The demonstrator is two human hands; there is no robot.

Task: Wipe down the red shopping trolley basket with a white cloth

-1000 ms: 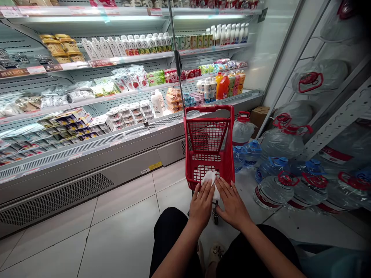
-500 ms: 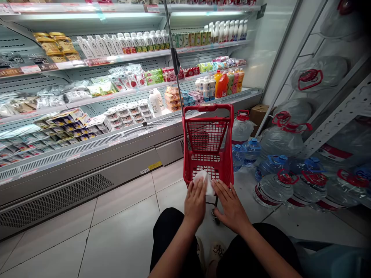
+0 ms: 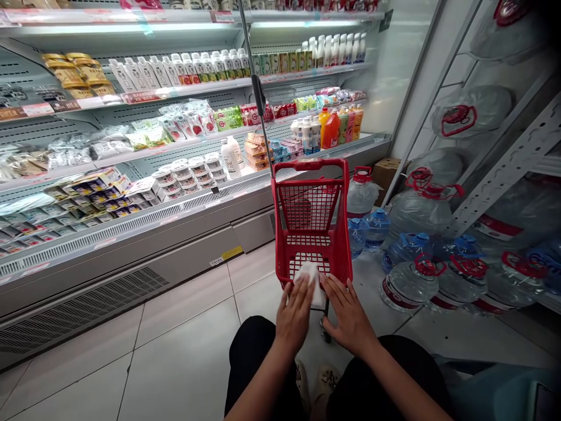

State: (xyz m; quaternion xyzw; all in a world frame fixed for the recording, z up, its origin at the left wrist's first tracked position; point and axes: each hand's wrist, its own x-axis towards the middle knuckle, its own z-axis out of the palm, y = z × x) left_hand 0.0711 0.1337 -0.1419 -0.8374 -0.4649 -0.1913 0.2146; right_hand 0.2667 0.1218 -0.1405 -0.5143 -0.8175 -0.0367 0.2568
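A small red shopping trolley basket [image 3: 312, 222] stands on the tiled floor in front of me. My left hand [image 3: 294, 313] lies flat with fingers stretched out, pressing a white cloth [image 3: 309, 276] against the basket's near lower edge. My right hand [image 3: 348, 313] rests beside it, fingers spread, touching the basket's near right corner and the cloth's edge. My knees in black trousers [image 3: 258, 362] show below the hands.
An open chiller [image 3: 131, 175] with shelves of dairy packs, bottles and tubs runs along the left. Large water jugs [image 3: 421, 275] lie piled on the floor at the right under a white metal rack [image 3: 504, 175]. A cardboard box [image 3: 388, 172] sits behind the trolley.
Both hands and the cloth shifted slightly left and up along the basket's near edge, then a little down again; the view has drifted left.
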